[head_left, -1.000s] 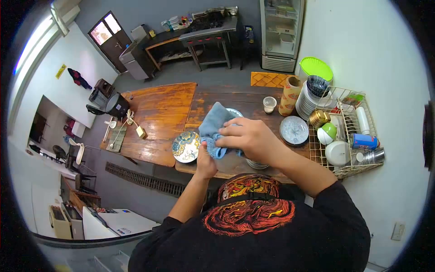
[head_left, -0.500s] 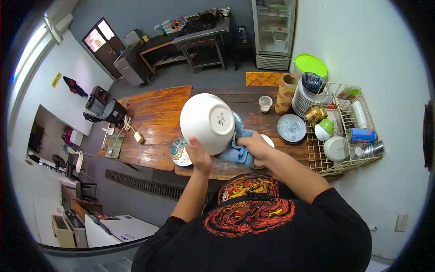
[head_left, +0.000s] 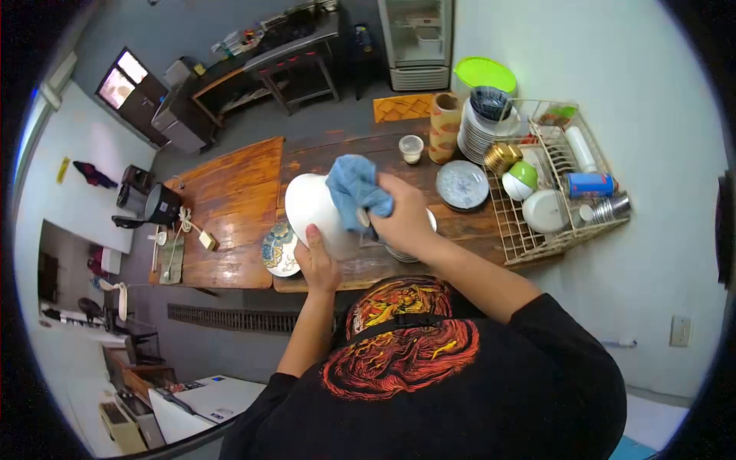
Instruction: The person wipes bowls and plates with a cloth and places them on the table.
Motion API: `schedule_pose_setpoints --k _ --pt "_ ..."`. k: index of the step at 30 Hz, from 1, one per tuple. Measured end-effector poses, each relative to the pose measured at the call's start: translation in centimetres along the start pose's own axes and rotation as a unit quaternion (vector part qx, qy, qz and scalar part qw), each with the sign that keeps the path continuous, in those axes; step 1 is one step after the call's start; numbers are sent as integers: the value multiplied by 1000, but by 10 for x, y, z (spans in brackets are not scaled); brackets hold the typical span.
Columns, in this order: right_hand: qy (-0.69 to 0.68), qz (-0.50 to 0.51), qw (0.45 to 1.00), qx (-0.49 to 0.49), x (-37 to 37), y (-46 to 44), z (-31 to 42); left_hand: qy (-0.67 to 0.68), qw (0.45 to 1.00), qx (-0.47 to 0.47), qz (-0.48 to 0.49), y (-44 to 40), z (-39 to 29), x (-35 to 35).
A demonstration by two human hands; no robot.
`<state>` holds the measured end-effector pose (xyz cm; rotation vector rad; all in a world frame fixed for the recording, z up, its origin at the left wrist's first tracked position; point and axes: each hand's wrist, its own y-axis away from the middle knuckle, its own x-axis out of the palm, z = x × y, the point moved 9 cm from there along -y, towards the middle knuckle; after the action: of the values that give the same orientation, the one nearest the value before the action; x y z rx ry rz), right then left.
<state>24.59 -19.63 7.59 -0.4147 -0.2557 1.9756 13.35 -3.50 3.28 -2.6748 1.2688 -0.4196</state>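
White bowl (head_left: 308, 205) above table (head_left: 379, 153), toward its near edge. Left hand (head_left: 320, 267) gripping bowl, thumb outside; right hand (head_left: 404, 218) clutching cloth (head_left: 353, 186) against it. Best: firm left grip, turn bowl gradually, wipe evenly.

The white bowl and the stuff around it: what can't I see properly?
- The white bowl, head view: its inside faces away, and the blue cloth and right hand cover part of its outside.
- Left hand, head view: the bowl hides most of its fingers.
- Fridge, head view: the picture's upper edge cuts off its top.
- Blue can, head view: its writing is too small to read.
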Motion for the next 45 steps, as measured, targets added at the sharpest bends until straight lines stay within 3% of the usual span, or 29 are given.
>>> schedule_pose_setpoints --k 3,4,6,8,9,11,13,14,16,17,18,19,21,23,24,26,28,30,33,34,36,41,44,45 --pt "76 -31 988 -134 6 16 17 5 1000 -16 -2 -2 5 5" --pt "76 -33 988 -129 6 23 14 6 999 -38 -19 -4 10 -1" --pt "126 49 965 -226 25 43 22 5 995 -83 -60 -9 21 -19" --pt "141 222 922 -283 50 69 3 -118 982 -126 -68 -22 42 -51" --pt "128 236 921 -283 49 76 -6 -124 980 -132 -85 -22 47 -52" --pt "58 324 931 -160 50 84 -47 -26 981 -71 -181 -24 43 -62" --pt "60 250 965 -50 15 81 -108 -175 971 -72 -144 -30 33 -75" --pt "114 190 975 34 -12 80 -135 -174 969 -73 -162 -25 34 -86" --pt "201 77 961 172 -65 93 -168 -337 933 -97 -75 -14 51 -91" --pt "140 33 948 286 -89 111 -197 -420 901 -106 -40 -8 70 -98" --pt "187 -3 948 258 -114 124 -220 -498 860 -115 -1 0 92 -105" --pt "108 -42 947 300 -125 138 -224 -498 859 -120 -6 7 107 -114" --pt "20 -93 917 387 -144 170 -232 -607 775 -87 153 26 145 -100" --pt "48 -117 895 428 -158 199 -236 -653 722 -76 216 42 171 -96" --pt "73 -88 907 406 -166 216 -260 -651 724 -80 216 45 187 -103" --pt "201 -99 859 460 -187 258 -273 -627 729 4 275 56 219 -100" --pt "54 -179 840 509 -190 306 -296 -639 715 21 282 59 247 -110" --pt "23 -182 817 547 -188 331 -299 -664 683 63 298 61 268 -112" --pt "-148 -245 697 658 -172 374 -297 -679 658 94 311 62 284 -114" --pt "-145 -247 694 661 -173 374 -296 -685 647 111 315 62 288 -114" --pt "-312 -222 661 645 -152 369 -294 -694 623 149 328 64 293 -112" --pt "-410 -228 705 532 -113 287 -236 -699 584 127 392 68 314 -119" --pt "-454 -261 703 481 -102 259 -226 -672 599 183 394 66 298 -109" --pt "-470 -257 702 470 -97 252 -220 -688 581 196 388 61 289 -104"
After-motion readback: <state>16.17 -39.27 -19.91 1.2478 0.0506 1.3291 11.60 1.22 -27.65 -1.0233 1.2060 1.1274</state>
